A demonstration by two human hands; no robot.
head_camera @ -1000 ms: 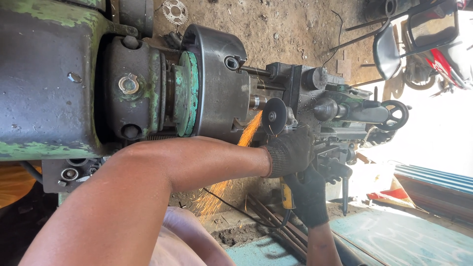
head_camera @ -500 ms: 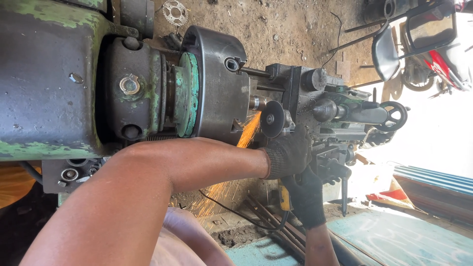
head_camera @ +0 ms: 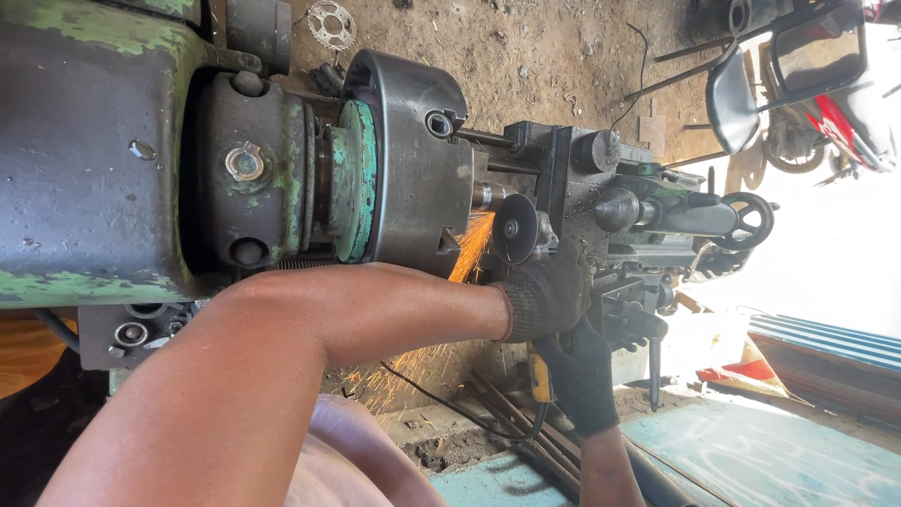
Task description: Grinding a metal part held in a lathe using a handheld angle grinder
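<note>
Both my hands wear dark knit gloves and hold an angle grinder (head_camera: 538, 377) with a yellow body. My left hand (head_camera: 549, 293) grips the grinder's head just below its dark disc (head_camera: 514, 228). My right hand (head_camera: 584, 376) is wrapped around the grinder's rear body. The disc's edge touches a short metal workpiece (head_camera: 488, 195) that sticks out of the big lathe chuck (head_camera: 413, 160). Orange sparks (head_camera: 472, 246) fly from the contact point and fall toward the ground.
The green, worn lathe headstock (head_camera: 84, 150) fills the left. The lathe's tool post and carriage (head_camera: 601, 197) with a handwheel (head_camera: 748, 221) sit right behind the disc. A black cable (head_camera: 441, 404) trails below. A motorbike (head_camera: 826, 103) stands at the upper right on dirt ground.
The grinder disc has shifted slightly along the workpiece toward the chuck. Sparks keep flying, and both hands keep their grip.
</note>
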